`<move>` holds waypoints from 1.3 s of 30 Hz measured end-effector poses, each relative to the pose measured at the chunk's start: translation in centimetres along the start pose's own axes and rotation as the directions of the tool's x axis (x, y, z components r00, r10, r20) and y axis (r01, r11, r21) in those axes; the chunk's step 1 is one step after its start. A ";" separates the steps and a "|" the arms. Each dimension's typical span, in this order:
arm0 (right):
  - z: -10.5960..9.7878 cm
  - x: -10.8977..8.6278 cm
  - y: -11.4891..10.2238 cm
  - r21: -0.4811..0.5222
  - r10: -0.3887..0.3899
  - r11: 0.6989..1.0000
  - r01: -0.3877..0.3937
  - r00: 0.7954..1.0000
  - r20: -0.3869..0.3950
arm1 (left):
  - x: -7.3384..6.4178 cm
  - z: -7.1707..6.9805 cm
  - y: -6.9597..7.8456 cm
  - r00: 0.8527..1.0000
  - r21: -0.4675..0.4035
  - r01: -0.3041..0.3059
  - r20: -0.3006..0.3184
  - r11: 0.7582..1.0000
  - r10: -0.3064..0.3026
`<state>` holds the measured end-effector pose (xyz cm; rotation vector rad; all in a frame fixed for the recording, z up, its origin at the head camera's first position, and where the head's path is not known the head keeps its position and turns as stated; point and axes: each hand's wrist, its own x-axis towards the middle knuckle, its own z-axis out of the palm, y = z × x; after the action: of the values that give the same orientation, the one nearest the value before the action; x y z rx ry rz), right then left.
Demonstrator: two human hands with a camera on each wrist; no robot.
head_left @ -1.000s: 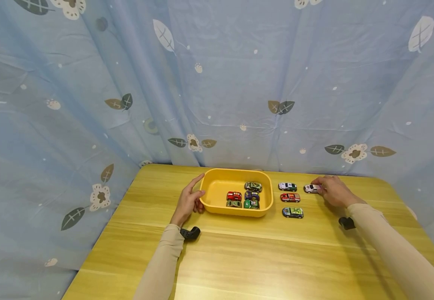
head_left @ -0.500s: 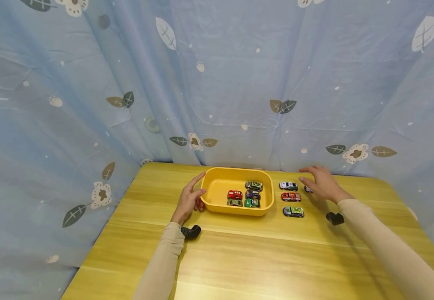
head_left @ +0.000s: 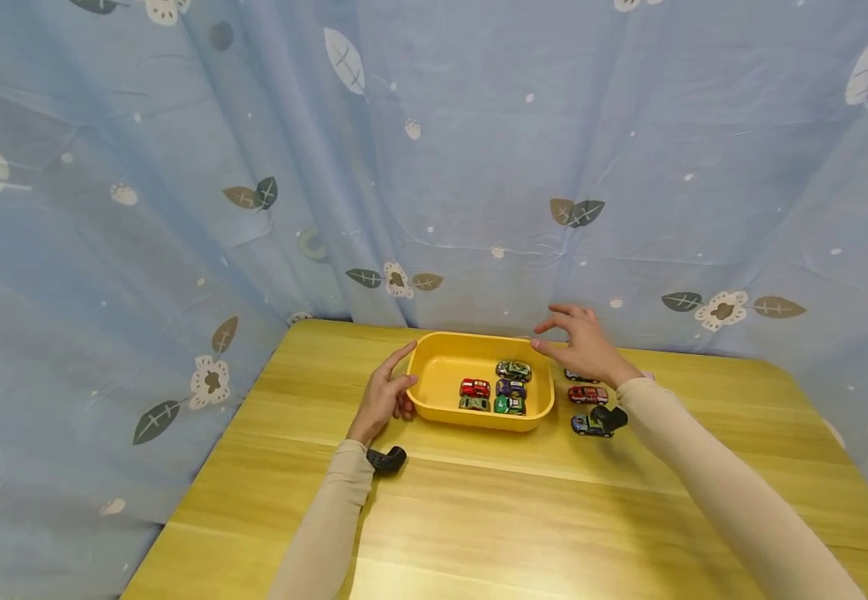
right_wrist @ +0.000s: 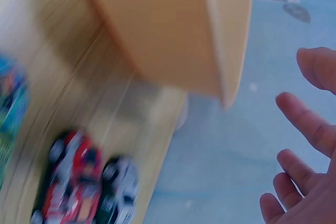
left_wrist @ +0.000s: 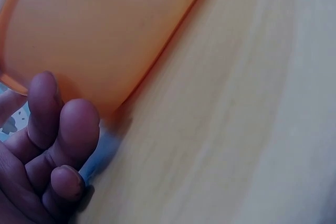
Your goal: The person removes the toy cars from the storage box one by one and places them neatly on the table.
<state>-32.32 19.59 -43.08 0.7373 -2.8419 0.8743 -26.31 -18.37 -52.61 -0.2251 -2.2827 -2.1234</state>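
A yellow plastic bin (head_left: pixel 471 418) stands near the table's back edge. Inside, toward its right, sit several toy cars, among them a red one (head_left: pixel 475 387) and a green one (head_left: pixel 510 405). My left hand (head_left: pixel 383 400) holds the bin's left end, thumb at the rim and curled fingers against the outer wall in the left wrist view. Over the bin's right rear corner hovers my right hand (head_left: pixel 580 343), fingers spread and holding nothing. Right of the bin lie a red toy car (right_wrist: pixel 76 182), a white-and-green toy car (right_wrist: pixel 121 187) and a blue-green toy car (head_left: pixel 587 425), partly covered.
A sliver of a pinkish-white toy car (head_left: pixel 649 375) shows behind the right sleeve. The wooden table (head_left: pixel 479 508) extends toward me. A blue patterned curtain (head_left: pixel 479 167) hangs directly behind the table's back edge.
My right hand has let go of the pinkish-white toy car and moved left, over the other cars, to the bin's right end. My left hand keeps its place on the bin.
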 end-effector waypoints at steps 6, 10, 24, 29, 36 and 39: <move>1.5 1.4 -1.6 0.034 -0.075 0.997 0.073 0.994 0.085 | 0.2 0.0 0.0 1.000 -0.003 0.007 0.008 1.000 -0.007; 2.9 1.9 -2.5 0.039 -0.131 0.991 0.127 0.983 0.126 | 0.2 0.0 0.0 1.000 -0.016 0.012 0.005 1.000 -0.012; 4.6 4.1 -4.3 -0.063 -0.180 0.978 0.201 0.954 0.242 | 0.1 0.1 0.0 1.000 -0.013 0.015 0.000 1.000 -0.015; 4.3 4.8 -4.8 -0.077 -0.171 0.978 0.196 0.950 0.260 | 0.0 0.0 0.0 1.000 -0.020 0.014 0.001 1.000 -0.014; 5.0 5.4 -5.5 -0.128 -0.153 0.970 0.205 0.931 0.331 | 0.0 -0.1 0.1 1.000 -0.017 0.013 0.004 1.000 -0.013; 5.4 5.4 -5.7 -0.134 -0.151 0.968 0.213 0.919 0.365 | 0.0 0.0 0.0 1.000 -0.016 0.012 0.005 1.000 -0.012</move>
<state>-34.06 10.21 -43.59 1.2217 -3.0265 0.5041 -26.32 -18.35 -52.59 -0.2178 -2.2757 -2.1500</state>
